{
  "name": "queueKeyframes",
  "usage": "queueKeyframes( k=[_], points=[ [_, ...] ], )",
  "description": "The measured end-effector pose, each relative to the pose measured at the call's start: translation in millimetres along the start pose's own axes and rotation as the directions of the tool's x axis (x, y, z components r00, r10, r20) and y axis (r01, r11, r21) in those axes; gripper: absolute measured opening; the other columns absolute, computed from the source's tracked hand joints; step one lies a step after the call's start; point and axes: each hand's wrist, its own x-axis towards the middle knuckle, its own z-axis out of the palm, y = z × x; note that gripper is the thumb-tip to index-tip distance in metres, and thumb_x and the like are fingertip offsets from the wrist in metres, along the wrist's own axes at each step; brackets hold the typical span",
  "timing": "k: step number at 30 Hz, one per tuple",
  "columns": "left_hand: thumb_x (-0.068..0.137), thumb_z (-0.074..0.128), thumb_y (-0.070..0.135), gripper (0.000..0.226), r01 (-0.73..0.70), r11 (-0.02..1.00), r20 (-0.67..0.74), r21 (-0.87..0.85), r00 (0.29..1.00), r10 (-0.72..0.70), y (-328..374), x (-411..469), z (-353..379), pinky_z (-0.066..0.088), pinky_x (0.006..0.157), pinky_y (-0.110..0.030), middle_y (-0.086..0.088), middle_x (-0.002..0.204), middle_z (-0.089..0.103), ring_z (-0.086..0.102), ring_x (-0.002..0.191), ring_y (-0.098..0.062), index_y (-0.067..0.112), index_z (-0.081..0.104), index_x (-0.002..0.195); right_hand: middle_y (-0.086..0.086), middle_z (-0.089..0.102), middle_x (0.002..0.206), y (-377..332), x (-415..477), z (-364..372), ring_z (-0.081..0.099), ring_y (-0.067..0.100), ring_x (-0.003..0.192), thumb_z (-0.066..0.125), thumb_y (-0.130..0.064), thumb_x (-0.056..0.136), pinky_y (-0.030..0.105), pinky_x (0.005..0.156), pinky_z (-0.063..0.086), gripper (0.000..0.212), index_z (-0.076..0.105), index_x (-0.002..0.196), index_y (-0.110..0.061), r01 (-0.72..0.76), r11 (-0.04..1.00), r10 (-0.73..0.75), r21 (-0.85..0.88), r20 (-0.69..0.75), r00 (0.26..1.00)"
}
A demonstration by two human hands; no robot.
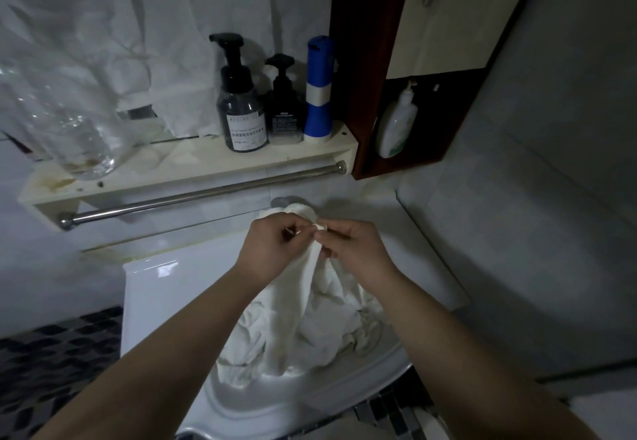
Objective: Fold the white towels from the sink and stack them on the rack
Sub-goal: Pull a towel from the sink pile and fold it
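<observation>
Both hands, left (272, 250) and right (355, 250), pinch one edge of a crumpled white cloth towel (310, 301) lifted above the white ceramic sink (165, 288), so folding has barely begun and stacking remains

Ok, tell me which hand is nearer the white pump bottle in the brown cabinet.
Right. The right hand sits below and slightly left of the white pump bottle; the left hand is farther to the left. Both pinch the white towel.

The towels (310, 329) hide most of the sink basin (248, 401); print on the bottle label (247, 131) is unreadable.
</observation>
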Motion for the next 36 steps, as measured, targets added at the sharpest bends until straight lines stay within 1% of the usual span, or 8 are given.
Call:
queueKeyframes(
  k=[6, 8, 11, 14, 19, 23, 29, 36],
  points=[
    [0.092, 0.067, 0.036, 0.027, -0.169, 0.984, 0.153, 0.063, 0.976, 0.157, -1.7, 11.0, -3.4, 0.046, 0.095, -0.027, 0.001, 0.104, 0.074, 0.066, 0.108, -0.014, 0.015, 0.071, 0.075, 0.01, 0.076, 0.09, -3.9, 1.5, -7.9, 0.067, 0.019, 0.068, 0.067, -0.007, 0.093, 0.026, 0.063, 0.055, 0.02, 0.075, 0.109, -0.016, 0.027, 0.995, -0.027, -0.091, -0.005, 1.0],
    [0.093, 0.06, 0.042, 0.035, -0.141, 0.99, 0.273, -0.009, 0.952, 0.138, 0.8, 15.7, -6.0, 0.052, 0.08, -0.037, 0.005, 0.081, 0.069, 0.067, 0.085, -0.013, 0.021, 0.064, 0.065, 0.014, 0.074, 0.094, -10.1, 2.8, -13.3, 0.067, 0.023, 0.072, 0.063, -0.005, 0.095, 0.028, 0.062, 0.056, 0.019, 0.077, 0.103, -0.016, 0.01, 1.0, -0.009, -0.021, 0.031, 0.999],
    [0.095, 0.061, 0.037, 0.049, -0.089, 0.987, 0.373, -0.136, 0.918, 0.134, 10.0, 20.1, -2.7, 0.037, 0.052, -0.035, 0.003, 0.053, 0.045, 0.045, 0.051, -0.017, 0.023, 0.045, 0.051, 0.007, 0.074, 0.089, -23.4, 6.1, -24.6, 0.07, 0.022, 0.078, 0.059, -0.002, 0.096, 0.029, 0.061, 0.057, 0.027, 0.079, 0.092, -0.019, 0.005, 0.997, -0.012, 0.073, 0.098, 0.995],
    [0.095, 0.065, 0.021, 0.056, -0.053, 0.953, 0.386, -0.298, 0.906, 0.171, 21.6, 31.1, -2.6, 0.035, 0.054, -0.046, -0.017, 0.059, 0.045, 0.047, 0.058, -0.039, 0.012, 0.043, 0.045, 0.013, 0.072, 0.095, -38.5, 11.9, -38.8, 0.07, 0.027, 0.086, 0.057, 0.001, 0.096, 0.033, 0.067, 0.058, 0.025, 0.077, 0.092, -0.014, 0.056, 0.997, -0.061, 0.06, 0.088, 0.994],
    [0.096, 0.066, 0.024, 0.056, 0.009, 0.967, 0.432, -0.253, 0.896, 0.105, 18.3, 41.6, -13.4, 0.043, 0.069, -0.053, -0.032, 0.088, 0.055, 0.054, 0.074, -0.047, -0.003, 0.051, 0.049, 0.01, 0.068, 0.095, -61.0, 23.1, -67.5, 0.067, 0.017, 0.079, 0.056, 0.007, 0.095, 0.029, 0.063, 0.059, 0.022, 0.071, 0.094, -0.01, 0.162, 0.985, -0.166, -0.056, -0.066, 0.984],
    [0.095, 0.068, 0.025, 0.051, -0.02, 0.985, 0.459, -0.169, 0.883, 0.097, 5.5, 39.0, -23.0, 0.046, 0.069, -0.031, -0.01, 0.085, 0.061, 0.061, 0.079, -0.024, 0.002, 0.056, 0.05, 0.009, 0.068, 0.095, -66.1, 32.4, -89.2, 0.067, 0.011, 0.076, 0.057, 0.007, 0.095, 0.025, 0.063, 0.06, 0.019, 0.068, 0.099, -0.008, 0.193, 0.97, -0.218, -0.15, -0.176, 0.96],
    [0.091, 0.071, 0.04, 0.057, 0.054, 0.998, 0.473, 0.022, 0.879, -0.058, -29.5, 32.6, -39.6, 0.043, 0.062, -0.04, -0.02, 0.071, 0.052, 0.052, 0.063, -0.034, 0.0, 0.054, 0.053, -0.004, 0.07, 0.093, -59.6, 56.2, -119.1, 0.071, 0.003, 0.073, 0.059, -0.003, 0.098, 0.02, 0.061, 0.057, 0.024, 0.069, 0.09, -0.024, 0.172, 0.97, -0.222, -0.17, -0.344, 0.912],
    [0.095, 0.066, 0.035, 0.05, 0.174, 0.977, 0.322, 0.122, 0.924, -0.204, -63.6, 18.6, -62.8, 0.043, 0.066, -0.028, 0.0, 0.07, 0.06, 0.057, 0.061, -0.013, 0.022, 0.056, 0.047, -0.008, 0.069, 0.098, -45.2, 83.1, -143.4, 0.072, 0.006, 0.069, 0.06, -0.013, 0.097, 0.034, 0.072, 0.061, 0.025, 0.07, 0.088, -0.034, 0.098, 0.97, -0.207, -0.222, -0.55, 0.809]
  ],
)
